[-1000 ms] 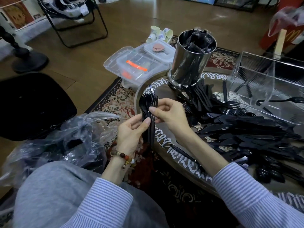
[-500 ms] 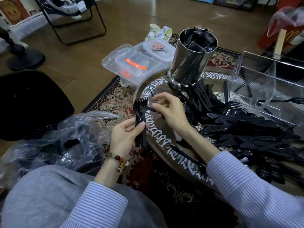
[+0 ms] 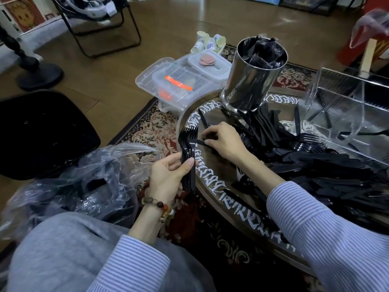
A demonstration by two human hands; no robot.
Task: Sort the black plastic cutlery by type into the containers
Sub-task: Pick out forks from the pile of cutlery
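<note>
Forks (image 3: 188, 142) bunched in left hand's (image 3: 168, 178) grip; right hand (image 3: 226, 142) pinches one piece; table lettering (image 3: 212, 180) unreadable.

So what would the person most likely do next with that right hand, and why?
Probably lift the single black piece that the right hand pinches on the table and add it to the fork bundle held in the left hand, if it is a fork; its head is hidden.

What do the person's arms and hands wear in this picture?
Both arms have long sleeves with fine blue and white stripes: left sleeve, right sleeve. The left wrist carries a bracelet of brown, amber and red beads. Both hands, left hand and right hand, are bare.
</note>
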